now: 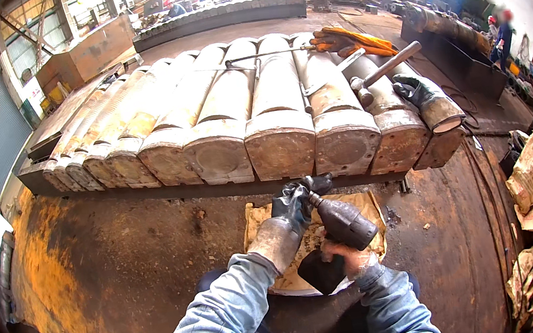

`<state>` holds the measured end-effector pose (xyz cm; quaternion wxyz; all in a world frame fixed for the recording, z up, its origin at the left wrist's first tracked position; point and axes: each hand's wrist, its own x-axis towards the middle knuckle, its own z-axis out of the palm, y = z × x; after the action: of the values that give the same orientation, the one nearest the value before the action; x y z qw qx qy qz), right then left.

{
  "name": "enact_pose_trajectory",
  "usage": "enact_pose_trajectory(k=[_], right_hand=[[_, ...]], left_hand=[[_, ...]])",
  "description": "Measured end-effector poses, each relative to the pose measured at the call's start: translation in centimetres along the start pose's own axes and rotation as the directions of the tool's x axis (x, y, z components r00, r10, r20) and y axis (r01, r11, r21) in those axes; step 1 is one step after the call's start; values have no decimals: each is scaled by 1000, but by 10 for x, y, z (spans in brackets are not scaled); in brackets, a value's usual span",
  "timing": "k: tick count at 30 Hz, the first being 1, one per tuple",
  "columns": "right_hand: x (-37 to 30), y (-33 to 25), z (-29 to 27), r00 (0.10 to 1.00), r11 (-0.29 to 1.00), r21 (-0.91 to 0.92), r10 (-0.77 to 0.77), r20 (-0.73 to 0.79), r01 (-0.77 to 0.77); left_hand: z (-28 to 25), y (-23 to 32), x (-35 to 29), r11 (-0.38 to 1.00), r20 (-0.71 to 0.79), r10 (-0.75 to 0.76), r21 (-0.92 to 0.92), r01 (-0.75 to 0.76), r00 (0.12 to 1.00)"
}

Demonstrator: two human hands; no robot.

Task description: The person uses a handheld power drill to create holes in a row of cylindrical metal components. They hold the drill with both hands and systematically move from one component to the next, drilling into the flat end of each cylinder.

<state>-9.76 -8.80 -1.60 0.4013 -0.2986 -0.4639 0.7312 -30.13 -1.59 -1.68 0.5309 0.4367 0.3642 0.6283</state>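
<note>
My bare right hand (351, 256) is wrapped round the handle of a dark cordless impact wrench (348, 222), which points up and to the left. A dirty black-and-tan work glove covers my left hand (293, 209). Its fingers are closed at the nose of the wrench, about a small dark piece I cannot make out. Beneath both hands lies a flattened tan paper sack (257, 227). Just beyond them stretches a row of worn, large metal cylinders (280, 144) with rounded end faces.
On the cylinders lie a hammer (391, 64), orange-and-black gloves (354, 40), a loose black-and-tan glove (432, 103) and a long thin metal bar (265, 53). Crumpled paper sacks (531, 173) are at the right. Two people (502, 38) stand far right, near a dark metal trough (447, 55).
</note>
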Motion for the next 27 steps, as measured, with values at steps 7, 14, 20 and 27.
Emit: enact_pose_trajectory(k=[7, 14, 20, 27], right_hand=[[2, -10, 10, 999, 993, 114, -18, -32, 21], [5, -5, 5, 999, 996, 86, 9, -44, -5], [4, -8, 12, 998, 989, 146, 14, -54, -6], [7, -7, 9, 996, 994, 97, 51, -72, -44]], left_hand=[[12, 18, 2, 941, 146, -159, -277, 194, 976], [55, 73, -13, 903, -341, -351, -371, 218, 872], [15, 28, 10, 863, -113, -427, -347, 367, 897], [18, 10, 9, 926, -419, -334, -315, 210, 844]])
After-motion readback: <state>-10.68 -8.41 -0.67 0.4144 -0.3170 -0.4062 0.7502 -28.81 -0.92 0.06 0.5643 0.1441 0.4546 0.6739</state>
